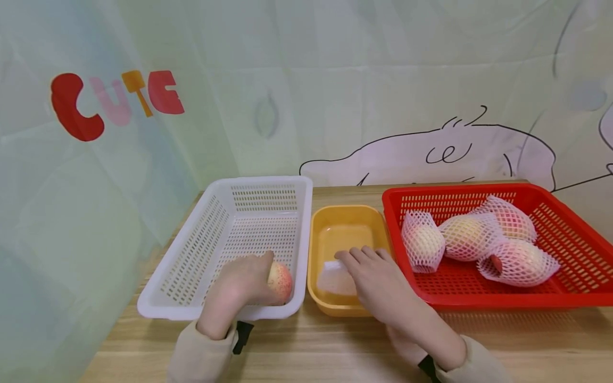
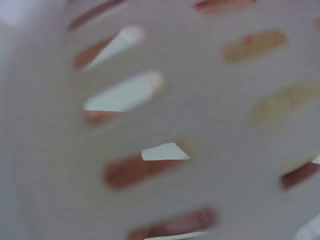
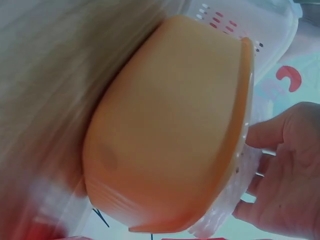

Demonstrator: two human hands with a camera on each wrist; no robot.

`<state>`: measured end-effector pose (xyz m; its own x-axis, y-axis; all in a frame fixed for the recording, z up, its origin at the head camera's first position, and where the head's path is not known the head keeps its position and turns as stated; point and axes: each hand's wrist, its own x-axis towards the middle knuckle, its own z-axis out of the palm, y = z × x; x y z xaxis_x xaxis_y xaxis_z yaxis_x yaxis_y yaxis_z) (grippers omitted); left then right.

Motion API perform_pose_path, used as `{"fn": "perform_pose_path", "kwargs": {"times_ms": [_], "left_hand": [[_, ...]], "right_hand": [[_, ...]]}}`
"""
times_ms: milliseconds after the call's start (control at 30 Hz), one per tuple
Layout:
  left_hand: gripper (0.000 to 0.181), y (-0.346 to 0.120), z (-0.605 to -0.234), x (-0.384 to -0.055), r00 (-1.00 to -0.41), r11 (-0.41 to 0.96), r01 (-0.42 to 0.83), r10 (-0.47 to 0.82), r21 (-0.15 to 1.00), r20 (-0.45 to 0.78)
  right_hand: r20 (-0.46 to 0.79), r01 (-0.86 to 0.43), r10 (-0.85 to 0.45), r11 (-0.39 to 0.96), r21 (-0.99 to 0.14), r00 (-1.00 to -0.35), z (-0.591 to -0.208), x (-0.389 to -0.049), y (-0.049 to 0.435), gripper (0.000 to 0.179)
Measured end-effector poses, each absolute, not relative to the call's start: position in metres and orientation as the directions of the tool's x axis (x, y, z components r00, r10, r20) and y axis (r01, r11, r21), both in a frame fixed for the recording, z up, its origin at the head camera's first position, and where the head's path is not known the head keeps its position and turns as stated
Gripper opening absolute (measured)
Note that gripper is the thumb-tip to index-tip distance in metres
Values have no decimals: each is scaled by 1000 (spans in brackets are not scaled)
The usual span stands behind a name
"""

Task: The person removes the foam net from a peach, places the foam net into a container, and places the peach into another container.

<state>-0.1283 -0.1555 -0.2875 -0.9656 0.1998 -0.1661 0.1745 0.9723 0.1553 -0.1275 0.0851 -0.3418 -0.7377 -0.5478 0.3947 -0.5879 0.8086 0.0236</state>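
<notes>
Low inside the white plastic basket [image 1: 308, 244], my left hand [image 1: 239, 284] holds a pink and yellow peach [image 1: 281, 282] near the front right corner. The left wrist view looks through the slots in the basket wall [image 2: 200, 95], where strips of fingers and of the peach show. Over the right side of the yellow bin [image 1: 322, 229], my right hand [image 1: 383, 287] pinches a white foam net sleeve [image 1: 335, 277]. From the right wrist, the sleeve [image 3: 235, 192] shows along the bin's rim, with the fingertips on it.
A red basket [image 1: 479, 304] stands on the right, holding several peaches in foam nets [image 1: 466, 236]. The yellow bin sits between the two baskets on a wooden table [image 1: 306, 356]. A printed cloth [image 1: 268, 106] hangs behind and to the left.
</notes>
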Motion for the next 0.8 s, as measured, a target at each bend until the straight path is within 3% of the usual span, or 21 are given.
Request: {"fn": "perform_pose_path", "kwargs": {"times_ms": [200,433,800], "left_hand": [[65,-155,-288,-129,-963,974,177,201,142,-180],[62,-153,-289,-129,-958,975,178,202,132,-204],[61,-153,-293,-132,-956,981,165,186,105,-229]], "right_hand": [[341,-605,-580,795,42,-740,-348,-131,80,41],[401,-551,-527,832,64,-749,-357,-135,82,58],[413,-553,-530,830,73,-741,-350,-134,84,56]]}}
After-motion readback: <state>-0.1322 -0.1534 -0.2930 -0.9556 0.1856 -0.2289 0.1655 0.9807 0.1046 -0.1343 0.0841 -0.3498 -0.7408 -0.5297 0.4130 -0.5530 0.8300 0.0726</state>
